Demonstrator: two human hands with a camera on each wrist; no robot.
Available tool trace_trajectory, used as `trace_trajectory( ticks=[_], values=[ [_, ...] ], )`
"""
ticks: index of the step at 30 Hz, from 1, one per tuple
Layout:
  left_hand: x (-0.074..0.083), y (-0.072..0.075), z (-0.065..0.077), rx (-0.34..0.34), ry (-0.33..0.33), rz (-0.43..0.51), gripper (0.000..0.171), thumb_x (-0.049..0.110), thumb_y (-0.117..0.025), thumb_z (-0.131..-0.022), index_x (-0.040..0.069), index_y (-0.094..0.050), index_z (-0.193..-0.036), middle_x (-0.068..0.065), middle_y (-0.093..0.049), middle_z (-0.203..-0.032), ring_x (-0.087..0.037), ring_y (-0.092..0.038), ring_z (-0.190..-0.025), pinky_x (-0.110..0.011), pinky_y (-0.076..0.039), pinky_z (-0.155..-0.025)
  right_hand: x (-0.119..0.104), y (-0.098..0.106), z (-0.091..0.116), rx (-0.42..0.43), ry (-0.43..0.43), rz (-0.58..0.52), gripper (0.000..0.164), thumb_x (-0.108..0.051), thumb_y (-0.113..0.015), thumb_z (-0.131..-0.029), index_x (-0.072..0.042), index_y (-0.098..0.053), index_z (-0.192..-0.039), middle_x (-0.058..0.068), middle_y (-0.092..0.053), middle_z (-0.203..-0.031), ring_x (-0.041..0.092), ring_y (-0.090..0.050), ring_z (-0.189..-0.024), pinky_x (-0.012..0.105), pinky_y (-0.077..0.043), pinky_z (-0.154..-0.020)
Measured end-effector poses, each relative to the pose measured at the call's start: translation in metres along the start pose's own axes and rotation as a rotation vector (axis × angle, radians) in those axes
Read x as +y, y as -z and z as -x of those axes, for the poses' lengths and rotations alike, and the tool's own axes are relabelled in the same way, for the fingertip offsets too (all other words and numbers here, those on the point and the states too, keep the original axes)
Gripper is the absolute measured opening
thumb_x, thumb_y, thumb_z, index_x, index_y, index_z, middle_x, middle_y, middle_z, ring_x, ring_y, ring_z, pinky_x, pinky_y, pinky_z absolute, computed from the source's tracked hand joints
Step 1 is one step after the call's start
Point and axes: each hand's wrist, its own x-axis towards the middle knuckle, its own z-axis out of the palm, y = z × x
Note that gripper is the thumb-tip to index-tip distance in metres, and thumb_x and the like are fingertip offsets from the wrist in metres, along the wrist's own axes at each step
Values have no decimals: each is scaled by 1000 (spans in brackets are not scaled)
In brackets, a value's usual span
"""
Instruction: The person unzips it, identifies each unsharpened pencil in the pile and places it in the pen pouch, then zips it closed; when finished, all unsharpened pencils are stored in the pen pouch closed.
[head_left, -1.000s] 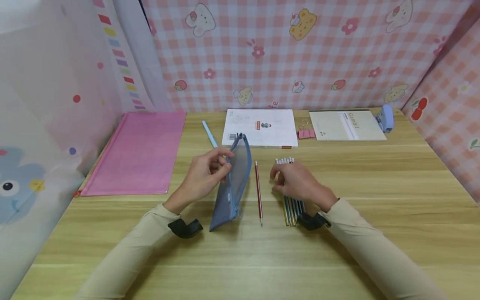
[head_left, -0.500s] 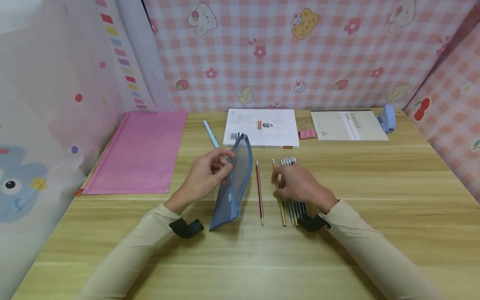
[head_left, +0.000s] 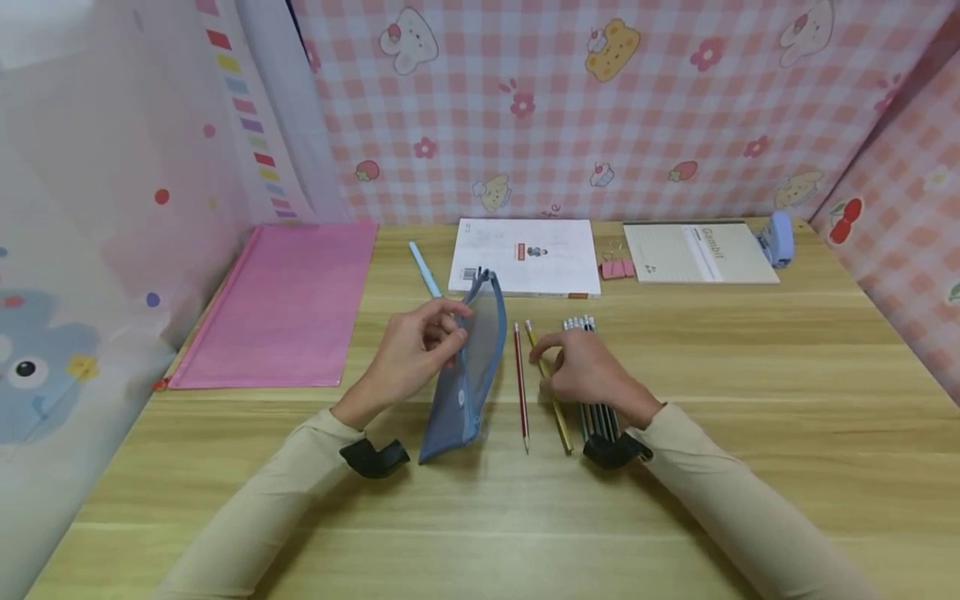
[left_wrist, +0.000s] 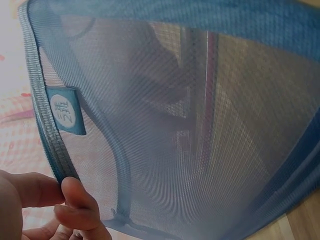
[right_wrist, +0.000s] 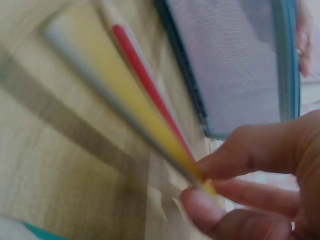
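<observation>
My left hand [head_left: 412, 346] pinches the rim of a blue mesh zip pouch [head_left: 448, 417], held on its side edge with its mouth spread. In the left wrist view, thumb and finger grip the pouch's edge band below a small label [left_wrist: 65, 111]. A yellow pencil [head_left: 561, 423] is pinched between the fingertips of my right hand [head_left: 588, 371], slanting over the table; it looks blurred in the right wrist view. Between pouch and yellow pencil lies a red pencil [head_left: 521, 383]. Several dark pencils [head_left: 598, 419] lie side by side, partly hidden under the right hand and wrist.
Behind the pouch are a light blue pen [head_left: 424, 268] and a white book [head_left: 525, 258]. Pink binder clips [head_left: 617, 268], a notepad [head_left: 701, 252] and a lilac stapler-like object [head_left: 780, 239] line the back right. A pink zip folder [head_left: 281, 304] lies at left.
My right hand has drawn the yellow pencil leftward, away from the dark pencils and towards the red one, and it now slants. The left hand keeps its hold on the pouch.
</observation>
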Motion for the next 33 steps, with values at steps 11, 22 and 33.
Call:
trace_trajectory(
  ticks=[11,22,33],
  values=[
    [0,-2,0,-10,-12,16,25,1,-60,-96,0,-64,-120,-15,-69,-82,-15,-63,-60,-28,-57,-56,-13,10,2,157,24,-517,46,-6,-68,-86,-15,-65,-131,11,-76,-85,8,-47,-51,22,-37,-47],
    [0,-5,0,-15,-2,31,25,1,-59,-96,-4,-62,-121,-16,-68,-81,-16,-64,-60,-34,-58,-58,-43,7,-9,315,223,-800,44,3,-67,-89,-9,-61,-131,-7,-73,-78,6,-42,-44,22,-31,-43],
    [2,-7,0,-19,-4,19,25,2,-59,-97,-3,-63,-121,-15,-68,-79,-27,-65,-60,-25,-54,-55,-49,-12,-20,512,272,-591,50,2,-72,-84,-13,-65,-131,18,-75,-86,3,-43,-42,18,-31,-43]
  ],
)
